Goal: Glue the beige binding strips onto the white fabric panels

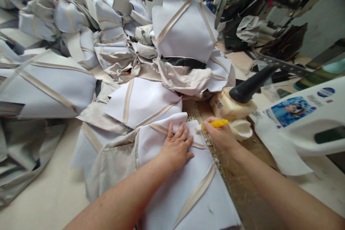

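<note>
My left hand (176, 145) lies flat with fingers spread on a white fabric panel (164, 190) that has beige strips sewn or stuck across it. Grey lining cloth (115, 165) is bunched along the panel's left side. Closed around a yellow-handled brush (219, 123) is my right hand (219, 136), at the panel's right edge. The brush's pale tip touches or hovers just over the panel's upper right corner; I cannot tell which. Close by on the right stand a cream glue-crusted container (221, 106) with a black nozzle-like piece (253, 82) and a small whitish cup (241, 129).
Many similar white and grey pieces (107, 18) are heaped across the back and left. A large white jug (304, 125) with a blue picture label lies at the right. Dried glue crumbs line the brown board (242, 183). Sewing machinery (285, 3) stands at back right.
</note>
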Demonstrator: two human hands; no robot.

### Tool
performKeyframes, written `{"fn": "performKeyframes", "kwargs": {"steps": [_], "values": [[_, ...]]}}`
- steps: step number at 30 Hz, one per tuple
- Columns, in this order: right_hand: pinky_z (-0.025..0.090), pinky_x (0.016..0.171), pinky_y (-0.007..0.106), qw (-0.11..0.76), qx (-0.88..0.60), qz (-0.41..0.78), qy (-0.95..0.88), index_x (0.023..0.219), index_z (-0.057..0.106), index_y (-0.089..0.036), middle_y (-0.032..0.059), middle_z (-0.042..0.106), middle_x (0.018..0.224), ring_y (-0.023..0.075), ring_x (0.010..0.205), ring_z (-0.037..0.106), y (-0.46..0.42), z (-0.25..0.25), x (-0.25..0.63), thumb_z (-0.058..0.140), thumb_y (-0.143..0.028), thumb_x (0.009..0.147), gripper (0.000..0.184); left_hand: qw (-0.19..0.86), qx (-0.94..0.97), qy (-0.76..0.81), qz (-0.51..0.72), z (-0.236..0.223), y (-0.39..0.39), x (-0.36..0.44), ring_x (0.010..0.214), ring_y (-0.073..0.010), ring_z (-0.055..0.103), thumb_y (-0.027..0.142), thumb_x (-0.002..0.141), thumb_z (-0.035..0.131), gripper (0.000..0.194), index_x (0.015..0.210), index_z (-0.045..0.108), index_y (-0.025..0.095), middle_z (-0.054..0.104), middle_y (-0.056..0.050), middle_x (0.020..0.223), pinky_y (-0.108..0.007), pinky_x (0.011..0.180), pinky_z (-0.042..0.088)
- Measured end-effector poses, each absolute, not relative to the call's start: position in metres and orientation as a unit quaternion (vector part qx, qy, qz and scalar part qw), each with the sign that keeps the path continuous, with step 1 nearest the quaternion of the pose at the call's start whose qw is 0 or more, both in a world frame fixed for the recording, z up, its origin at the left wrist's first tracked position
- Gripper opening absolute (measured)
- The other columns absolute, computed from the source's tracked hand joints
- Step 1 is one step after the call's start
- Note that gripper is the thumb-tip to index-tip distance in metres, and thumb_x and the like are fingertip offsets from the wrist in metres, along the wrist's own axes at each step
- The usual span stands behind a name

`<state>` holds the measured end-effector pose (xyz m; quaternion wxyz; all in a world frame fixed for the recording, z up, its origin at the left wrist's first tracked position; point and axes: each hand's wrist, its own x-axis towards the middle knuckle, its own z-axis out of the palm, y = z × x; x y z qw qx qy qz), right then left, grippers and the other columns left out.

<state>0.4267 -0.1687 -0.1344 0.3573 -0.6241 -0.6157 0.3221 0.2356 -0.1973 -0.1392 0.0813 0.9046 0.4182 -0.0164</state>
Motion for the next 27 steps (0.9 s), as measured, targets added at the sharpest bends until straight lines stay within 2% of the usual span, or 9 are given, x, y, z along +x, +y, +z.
{"fn": "performKeyframes", "kwargs": {"steps": [4, 9, 15, 27], "values": [[0.039, 0.061, 0.026, 0.389, -0.615, 0.289, -0.622, 0.065, 0.051, -0.019, 0.0000, 0.054, 0.061, 0.0152, 0.062, 0.051, -0.150, -0.142, 0.419, 0.045, -0.036, 0.079, 0.023, 0.076, 0.907, 0.414, -0.012, -0.141, -0.197, 0.235, 0.138, -0.0276, 0.010, 0.055, 0.082, 0.048, 0.054, 0.127, 0.049, 0.024, 0.037, -0.008, 0.142, -0.060, 0.104, -0.014], [0.034, 0.049, 0.024, 0.302, -0.630, 0.366, -0.615, 0.056, 0.047, -0.019, -0.0039, 0.044, 0.050, 0.0120, 0.049, 0.043, -0.194, -0.128, 0.435, 0.047, -0.034, 0.076, 0.024, 0.075, 0.908, 0.412, 0.000, -0.145, -0.198, 0.234, 0.138, -0.0267, 0.011, 0.055, 0.081, 0.049, 0.055, 0.126, 0.049, 0.023, 0.038, -0.009, 0.142, -0.058, 0.104, -0.016], [0.037, 0.053, 0.024, 0.286, -0.605, 0.404, -0.624, 0.060, 0.050, -0.019, -0.0031, 0.049, 0.056, 0.0125, 0.055, 0.047, -0.212, -0.118, 0.448, 0.048, -0.034, 0.078, 0.023, 0.072, 0.908, 0.413, 0.001, -0.143, -0.199, 0.235, 0.138, -0.0265, 0.009, 0.054, 0.082, 0.050, 0.053, 0.126, 0.049, 0.025, 0.038, -0.008, 0.142, -0.057, 0.104, -0.016], [0.036, 0.056, 0.025, 0.288, -0.602, 0.312, -0.676, 0.061, 0.049, -0.020, -0.0025, 0.049, 0.057, 0.0130, 0.056, 0.046, -0.226, -0.122, 0.455, 0.044, -0.030, 0.082, 0.024, 0.074, 0.907, 0.415, -0.019, -0.139, -0.198, 0.237, 0.138, -0.0279, 0.010, 0.053, 0.082, 0.049, 0.053, 0.127, 0.049, 0.025, 0.038, -0.008, 0.142, -0.058, 0.104, -0.016]]}}
